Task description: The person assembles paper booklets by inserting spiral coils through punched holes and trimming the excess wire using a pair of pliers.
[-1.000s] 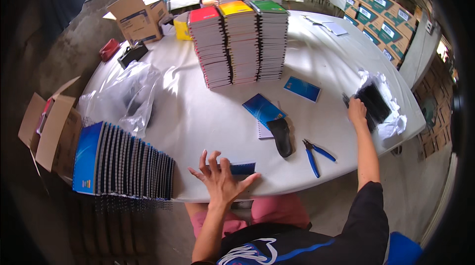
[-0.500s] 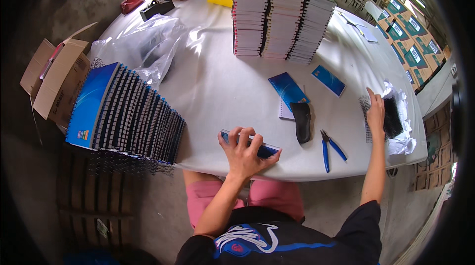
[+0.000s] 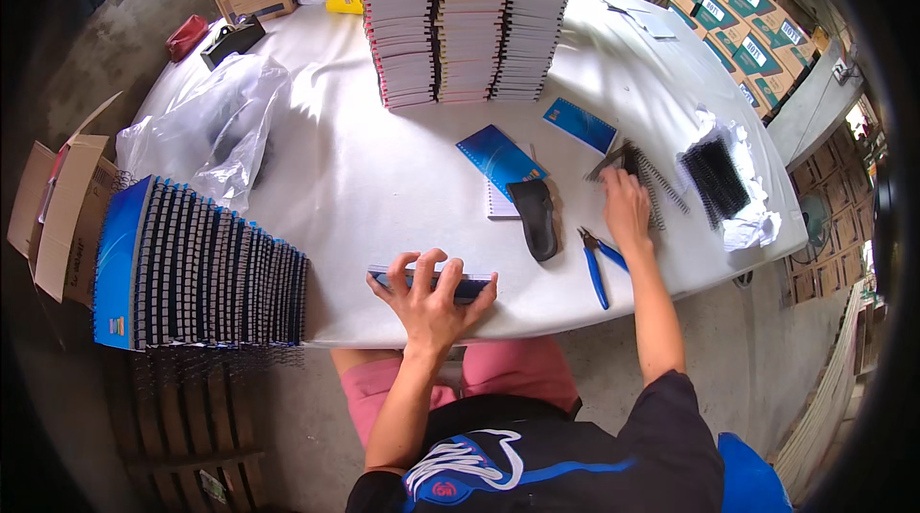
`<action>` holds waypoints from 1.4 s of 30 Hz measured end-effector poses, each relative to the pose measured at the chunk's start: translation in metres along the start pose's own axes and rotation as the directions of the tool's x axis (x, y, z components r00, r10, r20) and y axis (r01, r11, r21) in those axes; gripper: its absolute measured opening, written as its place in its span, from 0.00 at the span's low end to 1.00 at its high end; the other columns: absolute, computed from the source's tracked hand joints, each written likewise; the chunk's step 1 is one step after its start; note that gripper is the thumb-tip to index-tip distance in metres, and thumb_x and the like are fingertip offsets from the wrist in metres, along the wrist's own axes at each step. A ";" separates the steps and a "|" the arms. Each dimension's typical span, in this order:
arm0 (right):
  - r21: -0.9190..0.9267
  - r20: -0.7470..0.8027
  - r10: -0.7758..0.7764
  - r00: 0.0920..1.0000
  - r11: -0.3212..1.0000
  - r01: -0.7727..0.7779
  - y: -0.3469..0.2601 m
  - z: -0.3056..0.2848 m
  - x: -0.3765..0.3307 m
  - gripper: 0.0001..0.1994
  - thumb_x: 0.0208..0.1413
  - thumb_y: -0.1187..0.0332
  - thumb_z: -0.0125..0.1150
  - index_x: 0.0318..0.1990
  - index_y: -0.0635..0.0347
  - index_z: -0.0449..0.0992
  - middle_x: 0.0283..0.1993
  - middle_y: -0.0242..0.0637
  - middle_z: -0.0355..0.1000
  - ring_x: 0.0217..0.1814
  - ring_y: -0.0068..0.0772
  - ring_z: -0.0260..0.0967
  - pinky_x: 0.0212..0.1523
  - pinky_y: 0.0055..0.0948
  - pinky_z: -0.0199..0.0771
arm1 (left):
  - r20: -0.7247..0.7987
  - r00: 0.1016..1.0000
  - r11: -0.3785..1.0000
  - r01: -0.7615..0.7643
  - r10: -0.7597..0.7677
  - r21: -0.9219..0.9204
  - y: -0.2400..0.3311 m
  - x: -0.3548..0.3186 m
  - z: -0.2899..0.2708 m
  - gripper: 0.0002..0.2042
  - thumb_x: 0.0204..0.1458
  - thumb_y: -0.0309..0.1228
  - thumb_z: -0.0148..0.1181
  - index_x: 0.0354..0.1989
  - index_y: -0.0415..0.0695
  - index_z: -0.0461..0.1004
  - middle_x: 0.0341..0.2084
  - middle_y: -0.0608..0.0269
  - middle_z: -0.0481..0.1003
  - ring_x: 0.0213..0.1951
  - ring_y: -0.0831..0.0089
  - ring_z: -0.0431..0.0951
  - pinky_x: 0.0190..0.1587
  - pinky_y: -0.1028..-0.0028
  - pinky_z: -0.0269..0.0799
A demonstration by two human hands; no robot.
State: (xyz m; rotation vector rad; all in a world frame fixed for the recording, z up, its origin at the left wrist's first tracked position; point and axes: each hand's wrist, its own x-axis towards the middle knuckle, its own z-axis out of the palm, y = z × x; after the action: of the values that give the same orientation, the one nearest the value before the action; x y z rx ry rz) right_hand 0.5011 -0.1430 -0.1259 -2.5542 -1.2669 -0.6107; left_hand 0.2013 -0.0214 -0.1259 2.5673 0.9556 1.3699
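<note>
My left hand (image 3: pixel 429 300), near the front edge of the table, grips a small blue-covered notebook (image 3: pixel 472 289) from above, its fingers curled over the block of pages. To the right, my right hand (image 3: pixel 628 209) has its fingers closed around black spiral binding coils (image 3: pixel 663 183), slightly blurred. A pair of blue-handled cutting pliers (image 3: pixel 594 269) lies just left of that wrist. Beyond the pliers, a black curved pad (image 3: pixel 537 226) overlaps a small spiral notebook with a blue cover (image 3: pixel 500 155). Another blue cover (image 3: pixel 581 125) lies farther back.
More black coils (image 3: pixel 715 182) lie on crumpled white paper at the right. Blue spiral notebooks (image 3: pixel 211 269) stand in a row at the left. Tall notebook stacks (image 3: pixel 398 34) rise at the back. A clear plastic bag (image 3: pixel 206 130) and an open carton (image 3: pixel 72 211) are at the left.
My right hand has moved left from the coil pile, bringing black coils beside the pliers. My left hand still grips the notebook. The whole view has shifted with the head.
</note>
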 end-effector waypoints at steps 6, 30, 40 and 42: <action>-0.168 -0.105 0.082 0.991 0.981 -0.099 0.000 -0.048 0.016 0.09 0.56 0.70 0.51 0.42 0.55 0.76 0.41 0.36 0.70 0.42 0.39 0.69 0.41 0.40 0.67 | 0.006 1.000 1.000 0.004 -0.004 0.021 0.009 0.009 -0.009 0.16 0.31 0.47 0.69 0.23 0.54 0.71 0.31 0.73 0.70 0.45 0.64 0.64 0.51 0.56 0.47; 0.767 0.542 -0.410 0.734 0.598 -0.232 -0.143 -0.106 -0.030 0.11 0.57 0.70 0.54 0.47 0.60 0.73 0.30 0.41 0.71 0.25 0.37 0.68 0.29 0.28 0.67 | 0.158 0.987 0.998 0.029 -0.039 0.060 -0.002 0.001 -0.017 0.22 0.35 0.57 0.63 0.30 0.54 0.74 0.29 0.70 0.66 0.43 0.66 0.63 0.50 0.47 0.47; 0.807 0.424 -0.442 0.791 0.580 -0.109 -0.131 -0.093 -0.038 0.12 0.56 0.64 0.56 0.43 0.61 0.71 0.30 0.40 0.73 0.27 0.41 0.70 0.30 0.33 0.70 | 0.183 0.983 0.998 -0.013 0.023 -0.059 -0.015 0.005 -0.024 0.22 0.34 0.53 0.67 0.29 0.50 0.72 0.30 0.65 0.65 0.42 0.62 0.63 0.48 0.55 0.53; 0.642 0.351 -0.291 0.890 0.767 -0.002 -0.124 -0.086 -0.030 0.14 0.57 0.60 0.54 0.43 0.60 0.70 0.30 0.40 0.73 0.30 0.42 0.72 0.32 0.38 0.70 | 0.198 0.980 0.995 -0.013 0.032 -0.095 -0.014 0.008 -0.026 0.22 0.32 0.51 0.69 0.28 0.49 0.71 0.30 0.64 0.65 0.42 0.61 0.63 0.47 0.57 0.55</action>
State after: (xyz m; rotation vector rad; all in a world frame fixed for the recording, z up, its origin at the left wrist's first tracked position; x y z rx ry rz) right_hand 0.3630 -0.1217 -0.0614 -2.0630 -1.4939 0.3665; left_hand 0.1779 -0.0110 -0.1097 2.5914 0.8126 1.1058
